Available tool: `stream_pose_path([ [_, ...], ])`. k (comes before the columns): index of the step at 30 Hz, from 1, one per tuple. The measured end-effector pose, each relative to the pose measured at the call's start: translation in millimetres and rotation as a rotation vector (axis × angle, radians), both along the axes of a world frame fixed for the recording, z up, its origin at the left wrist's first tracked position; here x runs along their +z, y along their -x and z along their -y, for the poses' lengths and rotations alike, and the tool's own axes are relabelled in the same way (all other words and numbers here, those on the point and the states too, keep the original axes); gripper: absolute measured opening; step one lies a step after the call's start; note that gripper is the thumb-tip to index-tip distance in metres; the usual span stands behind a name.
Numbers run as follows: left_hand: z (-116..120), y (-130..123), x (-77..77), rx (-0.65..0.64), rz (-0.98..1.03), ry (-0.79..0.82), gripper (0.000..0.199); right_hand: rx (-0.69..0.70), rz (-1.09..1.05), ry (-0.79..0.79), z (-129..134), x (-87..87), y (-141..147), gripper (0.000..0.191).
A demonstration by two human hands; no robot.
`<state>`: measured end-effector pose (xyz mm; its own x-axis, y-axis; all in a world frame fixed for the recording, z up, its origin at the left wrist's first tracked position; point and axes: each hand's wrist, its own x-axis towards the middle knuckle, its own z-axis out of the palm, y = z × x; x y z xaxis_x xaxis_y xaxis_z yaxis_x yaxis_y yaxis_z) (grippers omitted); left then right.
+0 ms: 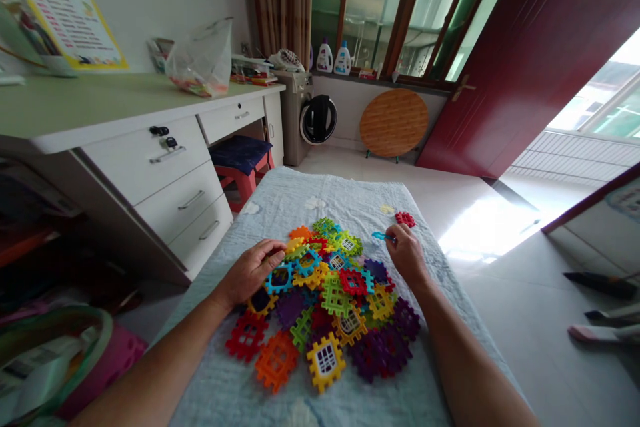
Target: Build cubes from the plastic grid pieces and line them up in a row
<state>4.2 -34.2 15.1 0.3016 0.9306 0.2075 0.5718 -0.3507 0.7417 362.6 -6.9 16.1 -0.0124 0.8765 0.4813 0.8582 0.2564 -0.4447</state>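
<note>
A heap of colourful plastic interlocking building blocks [336,295], flat squares with notched edges, lies on the cloth-covered table [345,195]. At the heap's left side, my left hand [254,269] has its thumb and forefinger closed on the edge of a yellow block [296,247]. My right hand [406,252] is to the right of the heap, pinching a blue block [381,235] seen nearly edge-on just above the cloth. Beyond the right hand, a red block [405,219] lies apart from the heap, near the table's right edge.
A white desk [150,107] with drawers runs along the left, carrying a plastic bag [203,60]. A stool [244,159] is tucked beneath it. A pink bin [125,347] stands at lower left. Behind are a washing machine [296,117], a round wooden board [394,121] and a red door [520,47].
</note>
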Motion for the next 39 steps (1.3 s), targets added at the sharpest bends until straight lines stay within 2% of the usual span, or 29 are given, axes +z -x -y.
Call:
stream_pose_path([
  [3,0,0,0.4,0.009,0.001,0.003,0.035,0.037,0.166,0.156,0,-1.3,-7,0.011],
  [5,-1,0,0.3,0.005,0.004,0.010,0.035,0.113,0.236,0.271,2,1.2,-11,0.019],
  [9,-1,0,0.2,0.000,0.012,0.017,0.035,0.259,0.252,0.402,4,8.2,-16,0.031],
  [14,-1,0,0.2,0.008,0.015,0.018,0.034,0.174,0.197,0.350,2,1.5,-14,0.031],
  [19,-1,0,0.5,0.001,0.010,0.019,0.035,0.157,0.200,0.365,-1,-4.7,-12,0.032],
  [22,0,0,0.7,0.005,0.009,0.026,0.035,0.185,0.173,0.323,4,8.2,-6,0.033],
  [24,0,0,0.9,0.007,0.008,0.027,0.035,0.325,0.124,0.333,12,23.0,0,0.031],
  [27,0,-1,1.2,0.009,0.009,0.026,0.035,0.615,0.087,0.503,26,45.1,11,0.040],
  [29,0,-1,1.7,0.009,0.008,0.025,0.036,0.674,0.092,0.589,34,54.3,17,0.055],
  [31,0,-1,2.3,0.010,0.007,0.023,0.036,0.669,0.103,0.606,40,57.3,24,0.061],
  [36,1,-1,2.9,0.010,0.008,0.033,0.036,0.625,0.104,0.486,43,46.4,44,0.036],
  [39,1,-1,2.6,0.013,0.006,0.039,0.037,0.532,0.035,0.426,39,37.5,53,0.025],
])
